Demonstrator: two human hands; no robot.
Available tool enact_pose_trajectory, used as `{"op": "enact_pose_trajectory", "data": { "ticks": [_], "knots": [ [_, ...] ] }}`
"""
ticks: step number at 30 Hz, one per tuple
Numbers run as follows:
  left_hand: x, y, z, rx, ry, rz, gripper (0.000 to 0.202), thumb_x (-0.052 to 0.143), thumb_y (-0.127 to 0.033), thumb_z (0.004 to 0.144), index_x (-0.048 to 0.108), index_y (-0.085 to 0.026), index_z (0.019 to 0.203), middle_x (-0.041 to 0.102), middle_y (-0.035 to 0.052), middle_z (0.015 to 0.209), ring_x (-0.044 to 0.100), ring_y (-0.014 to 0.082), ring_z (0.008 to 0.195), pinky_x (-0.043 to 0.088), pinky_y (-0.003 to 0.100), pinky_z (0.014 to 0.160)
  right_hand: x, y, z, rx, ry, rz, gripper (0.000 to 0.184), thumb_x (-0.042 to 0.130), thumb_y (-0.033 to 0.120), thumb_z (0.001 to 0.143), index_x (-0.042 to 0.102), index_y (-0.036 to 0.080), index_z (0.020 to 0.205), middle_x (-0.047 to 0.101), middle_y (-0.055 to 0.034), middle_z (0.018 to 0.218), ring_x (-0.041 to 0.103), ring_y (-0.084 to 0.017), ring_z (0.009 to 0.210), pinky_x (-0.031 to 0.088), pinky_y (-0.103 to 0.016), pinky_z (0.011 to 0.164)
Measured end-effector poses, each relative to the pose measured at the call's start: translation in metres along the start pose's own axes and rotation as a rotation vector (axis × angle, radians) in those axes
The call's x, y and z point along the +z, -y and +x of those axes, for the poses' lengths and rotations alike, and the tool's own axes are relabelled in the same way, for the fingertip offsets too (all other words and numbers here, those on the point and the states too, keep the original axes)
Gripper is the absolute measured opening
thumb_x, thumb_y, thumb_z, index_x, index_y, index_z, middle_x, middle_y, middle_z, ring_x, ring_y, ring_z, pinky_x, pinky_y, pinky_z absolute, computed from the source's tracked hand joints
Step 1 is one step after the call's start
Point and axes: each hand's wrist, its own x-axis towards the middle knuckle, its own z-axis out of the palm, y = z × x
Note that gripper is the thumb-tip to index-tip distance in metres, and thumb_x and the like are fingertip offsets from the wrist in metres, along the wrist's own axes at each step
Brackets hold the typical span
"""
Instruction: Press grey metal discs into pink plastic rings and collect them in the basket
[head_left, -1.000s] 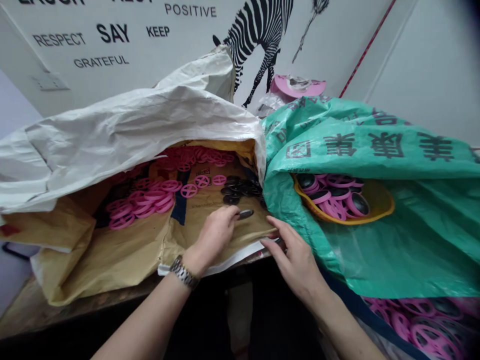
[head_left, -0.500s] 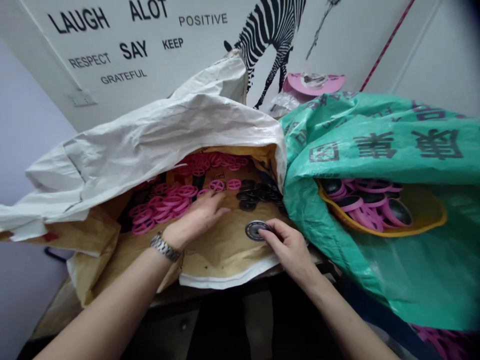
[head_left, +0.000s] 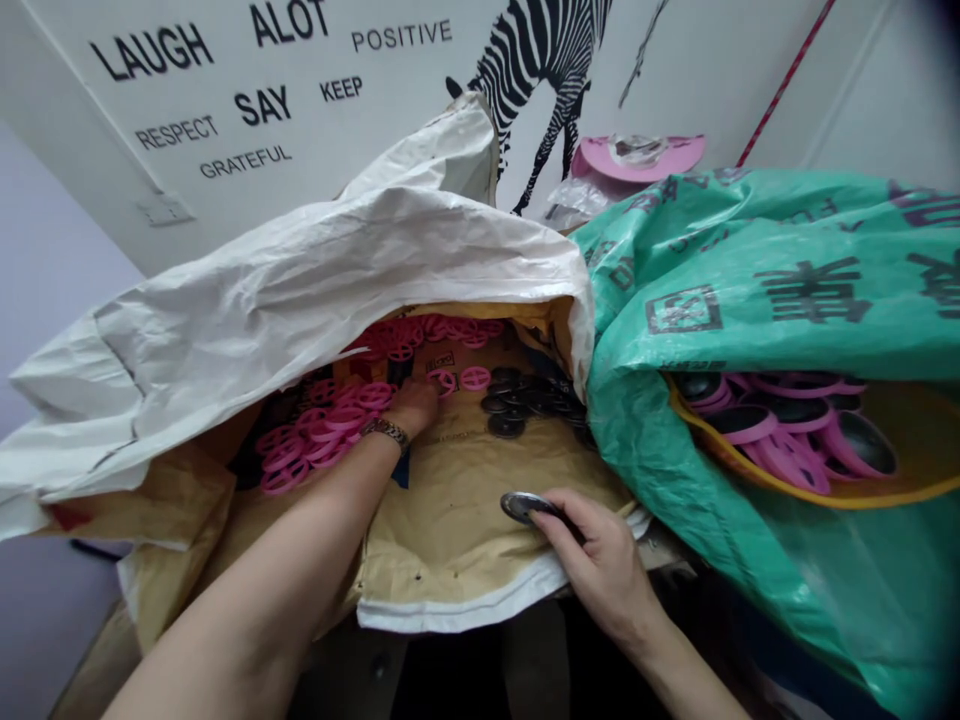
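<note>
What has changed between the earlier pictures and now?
The left hand, which held a dark disc at first, has let go and reached forward and leftward to the pink wheels in the white sack; whether it grips one is unclear. The right hand now holds the dark disc, apparently passed across. The dark disc pile looks unchanged.

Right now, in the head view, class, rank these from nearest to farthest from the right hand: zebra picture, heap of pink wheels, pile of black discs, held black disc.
1. Held black disc: in the right hand.
2. Pile of black discs: ahead.
3. Heap of pink wheels: off to the left.
4. Zebra picture: on the wall behind.
</note>
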Motion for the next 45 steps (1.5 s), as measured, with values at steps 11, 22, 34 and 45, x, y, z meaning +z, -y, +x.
{"op": "enact_pose_trajectory", "data": {
  "ticks": [11, 22, 34, 45],
  "knots": [
    [-0.006, -0.020, -0.059, 0.368, 0.045, -0.162, 0.030, 0.048, -0.015, 0.087, 0.072, -0.021, 0.106, 0.068, 0.0094, 0.110, 0.063, 0.0220, 0.102, 0.047, 0.029, 0.092, 0.003, -0.006, -0.001, -0.057, -0.048, 0.042, 0.012, 0.055, 0.026, 0.094, 0.066, 0.022, 0.094, 0.071, -0.0024, 0.089, 0.064, -0.018, 0.084, 0.045, -0.028, 0.075],
    [-0.012, -0.042, -0.112, 0.287, 0.103, -0.257, 0.068, 0.065, -0.041, 0.080, 0.045, -0.022, 0.141, 0.058, 0.0128, 0.127, 0.056, 0.0284, 0.115, 0.045, 0.035, 0.096, 0.003, -0.006, -0.001, -0.008, -0.113, 0.090, 0.014, 0.056, 0.031, 0.092, 0.067, 0.021, 0.091, 0.071, -0.0021, 0.085, 0.064, -0.018, 0.080, 0.045, -0.028, 0.074],
    [-0.012, -0.034, -0.119, 0.107, 0.050, -0.163, 0.048, 0.064, -0.037, 0.078, 0.059, -0.018, 0.121, 0.064, 0.0170, 0.114, 0.055, 0.0353, 0.113, 0.045, 0.040, 0.090, -0.001, -0.005, 0.003, 0.089, -0.235, 0.359, 0.019, 0.063, 0.038, 0.087, 0.065, 0.020, 0.087, 0.065, 0.0004, 0.076, 0.059, -0.016, 0.071, 0.046, -0.026, 0.069],
    [-0.024, -0.043, -0.135, 0.045, 0.055, -0.694, 0.055, 0.056, -0.050, 0.086, 0.053, -0.017, 0.129, 0.067, 0.0122, 0.114, 0.066, 0.0225, 0.096, 0.054, 0.030, 0.076, -0.019, 0.022, -0.021, 0.250, -0.173, 0.551, 0.024, 0.067, 0.043, 0.084, 0.068, 0.020, 0.089, 0.068, -0.0002, 0.082, 0.059, -0.016, 0.077, 0.045, -0.026, 0.074]
  ]
}}
